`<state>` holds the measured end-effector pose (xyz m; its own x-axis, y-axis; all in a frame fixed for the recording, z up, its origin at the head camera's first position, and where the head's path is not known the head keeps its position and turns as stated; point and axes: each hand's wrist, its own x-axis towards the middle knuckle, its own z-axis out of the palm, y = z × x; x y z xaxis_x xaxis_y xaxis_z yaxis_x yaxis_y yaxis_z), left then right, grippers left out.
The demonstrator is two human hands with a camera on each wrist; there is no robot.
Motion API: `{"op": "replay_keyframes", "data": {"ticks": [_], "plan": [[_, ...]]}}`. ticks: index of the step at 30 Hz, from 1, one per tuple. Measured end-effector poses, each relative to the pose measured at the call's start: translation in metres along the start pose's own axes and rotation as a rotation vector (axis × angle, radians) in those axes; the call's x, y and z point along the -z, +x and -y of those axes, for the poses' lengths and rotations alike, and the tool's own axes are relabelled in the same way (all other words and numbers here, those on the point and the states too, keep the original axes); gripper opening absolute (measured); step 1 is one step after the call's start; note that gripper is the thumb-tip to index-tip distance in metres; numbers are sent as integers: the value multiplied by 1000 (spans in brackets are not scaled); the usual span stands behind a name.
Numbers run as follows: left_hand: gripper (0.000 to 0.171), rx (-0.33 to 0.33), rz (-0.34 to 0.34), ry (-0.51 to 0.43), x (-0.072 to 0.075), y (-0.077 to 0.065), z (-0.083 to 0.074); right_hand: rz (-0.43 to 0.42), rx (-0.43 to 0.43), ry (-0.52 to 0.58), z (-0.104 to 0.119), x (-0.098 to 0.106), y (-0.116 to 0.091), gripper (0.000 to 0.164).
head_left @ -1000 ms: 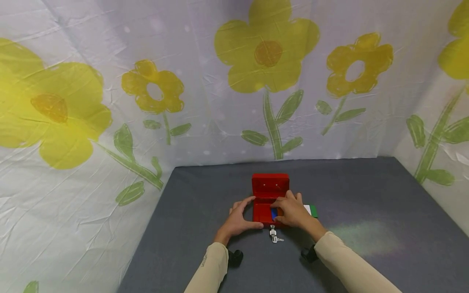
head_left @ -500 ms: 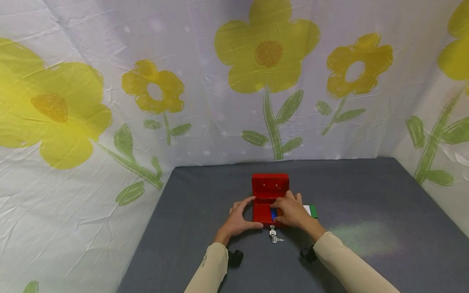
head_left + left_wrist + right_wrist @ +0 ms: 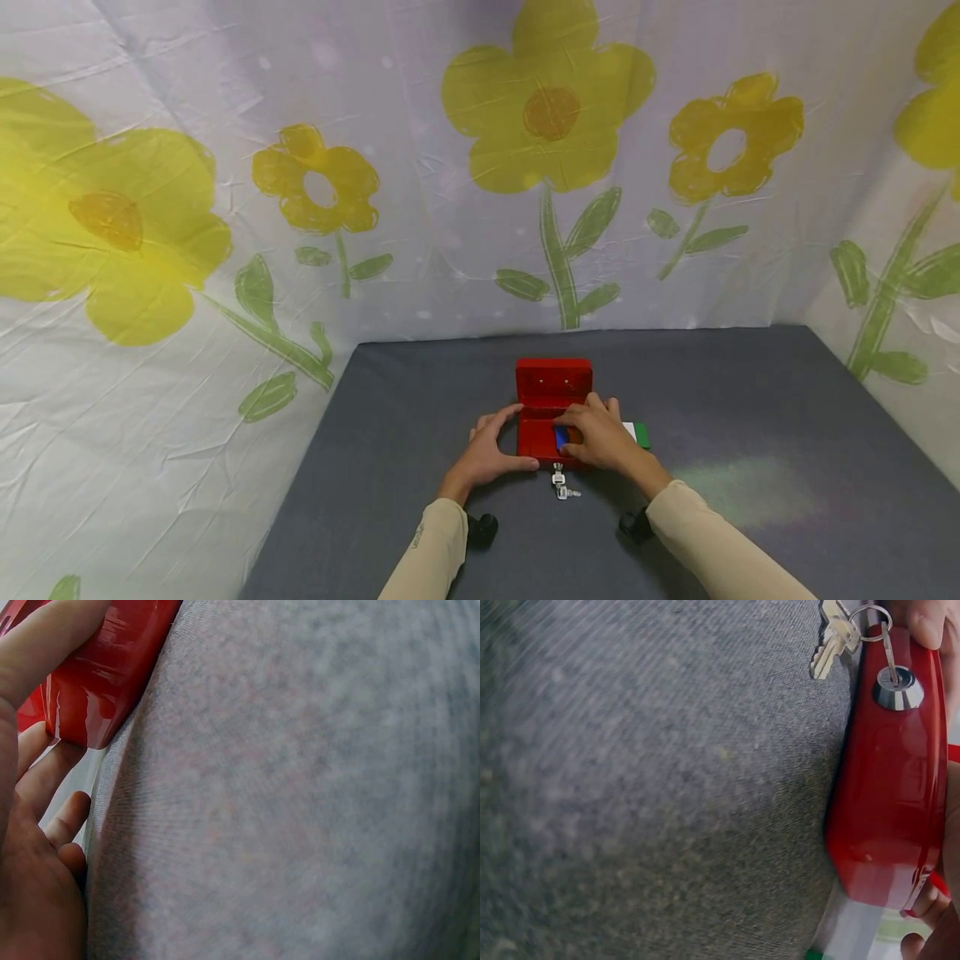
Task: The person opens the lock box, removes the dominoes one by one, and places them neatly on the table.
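Observation:
A red cash box (image 3: 536, 433) stands on the table with its lid raised at the back. My left hand (image 3: 483, 454) grips its left end, thumb at the front wall and fingers toward the back; in the left wrist view the thumb lies across the red wall. My right hand (image 3: 600, 433) reaches into the right part of the box. Its thumb and fingers hold a flat blue card-like thing (image 3: 561, 438), with something orange-brown beside it, mostly hidden under the hand. A key sits in the front lock (image 3: 898, 690), with a second key (image 3: 831, 646) hanging from its ring.
To the right of the box, partly behind my right hand, lie a white and a green flat thing (image 3: 641, 434) on the dark grey table (image 3: 750, 400). A flowered cloth (image 3: 420, 275) hangs behind the table and along both sides.

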<state>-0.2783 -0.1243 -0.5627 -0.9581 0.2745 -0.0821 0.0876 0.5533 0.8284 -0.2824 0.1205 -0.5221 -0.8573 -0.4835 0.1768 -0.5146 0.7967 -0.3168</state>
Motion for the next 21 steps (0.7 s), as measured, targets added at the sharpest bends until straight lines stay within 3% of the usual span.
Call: {"op": "replay_keyframes", "data": {"ticks": [9, 21], "plan": [[95, -3, 7, -9, 1, -1, -1, -62, 37, 8, -5, -1, -3, 42], [96, -4, 7, 0, -1, 1, 0, -127, 40, 84, -10, 14, -9, 45]]}}
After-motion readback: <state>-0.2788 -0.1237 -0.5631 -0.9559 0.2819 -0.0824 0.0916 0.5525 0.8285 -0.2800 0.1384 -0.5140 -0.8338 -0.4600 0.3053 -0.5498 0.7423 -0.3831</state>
